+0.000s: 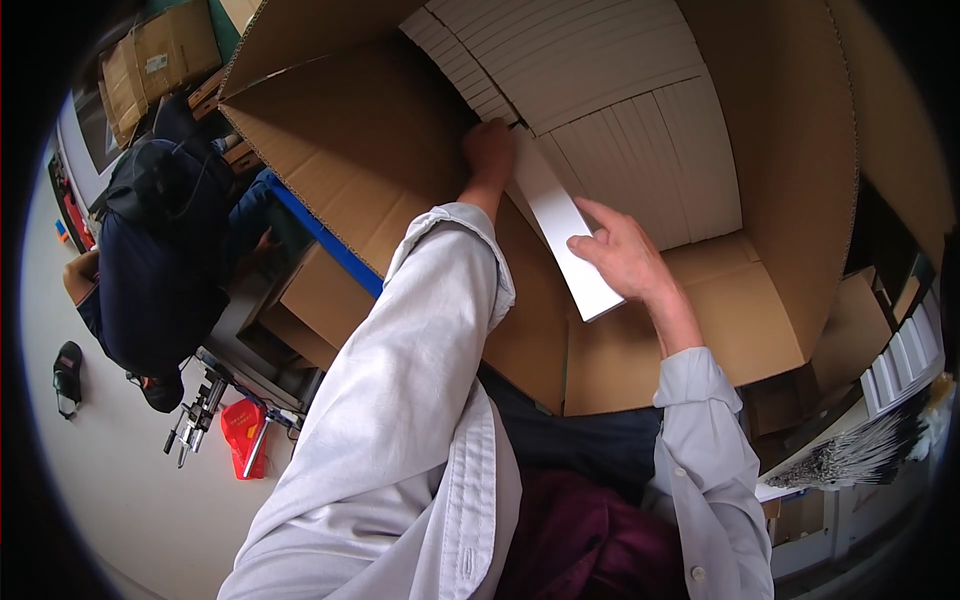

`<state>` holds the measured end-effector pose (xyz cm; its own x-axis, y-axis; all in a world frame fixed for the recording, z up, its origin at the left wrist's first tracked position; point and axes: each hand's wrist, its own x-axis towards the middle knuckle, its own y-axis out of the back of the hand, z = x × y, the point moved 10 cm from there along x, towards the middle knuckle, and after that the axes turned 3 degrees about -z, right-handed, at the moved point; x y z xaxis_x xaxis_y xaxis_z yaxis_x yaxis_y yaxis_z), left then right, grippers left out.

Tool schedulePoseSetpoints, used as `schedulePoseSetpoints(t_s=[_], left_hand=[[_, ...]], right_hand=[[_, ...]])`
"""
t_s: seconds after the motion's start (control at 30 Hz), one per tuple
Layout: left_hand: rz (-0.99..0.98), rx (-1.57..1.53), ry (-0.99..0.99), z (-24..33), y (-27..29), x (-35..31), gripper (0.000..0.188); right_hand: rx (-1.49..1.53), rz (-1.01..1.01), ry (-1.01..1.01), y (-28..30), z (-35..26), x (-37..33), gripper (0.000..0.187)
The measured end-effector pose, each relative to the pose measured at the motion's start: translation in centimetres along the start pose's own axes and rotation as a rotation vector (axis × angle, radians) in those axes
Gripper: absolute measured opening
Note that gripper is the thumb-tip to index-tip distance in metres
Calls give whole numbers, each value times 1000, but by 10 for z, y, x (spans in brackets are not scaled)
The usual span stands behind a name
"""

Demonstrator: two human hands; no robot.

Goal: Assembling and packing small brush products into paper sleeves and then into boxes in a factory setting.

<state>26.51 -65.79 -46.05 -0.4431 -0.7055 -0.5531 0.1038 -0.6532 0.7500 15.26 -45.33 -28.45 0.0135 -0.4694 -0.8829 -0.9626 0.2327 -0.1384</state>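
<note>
A long, narrow white box (562,225) lies slantwise inside a large open cardboard carton (400,130). Around its near half is my right hand (632,258), thumb on the top face and forefinger along the right side. At the far end, my left hand (490,155) is closed against the white box's left edge, its fingertips partly hidden. Beyond and to the right, tightly packed rows of similar white boxes (640,160) fill much of the carton.
To the left a person in dark clothes (165,240) bends over beside a blue-edged surface (325,235). A red bag (243,438) and a dark shoe (68,380) are on the floor. At right are a bundle of thin strips (860,450) and white pieces (905,360).
</note>
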Motion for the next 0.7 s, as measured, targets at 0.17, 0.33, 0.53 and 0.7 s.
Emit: schedulePoseSetpoints(t_s=[0.17, 0.33, 0.53, 0.7], left_hand=[[-54, -54, 114, -17, -10, 3, 20], [133, -471, 315, -27, -9, -15, 21], [137, -383, 283, -15, 5, -16, 28], [136, -336, 298, -22, 7, -10, 24]], right_hand=[[40, 23, -2, 2, -4, 7, 72], [49, 68, -15, 1, 4, 13, 72], [-32, 138, -18, -1, -25, 10, 67], [-64, 143, -20, 4, -38, 14, 64]])
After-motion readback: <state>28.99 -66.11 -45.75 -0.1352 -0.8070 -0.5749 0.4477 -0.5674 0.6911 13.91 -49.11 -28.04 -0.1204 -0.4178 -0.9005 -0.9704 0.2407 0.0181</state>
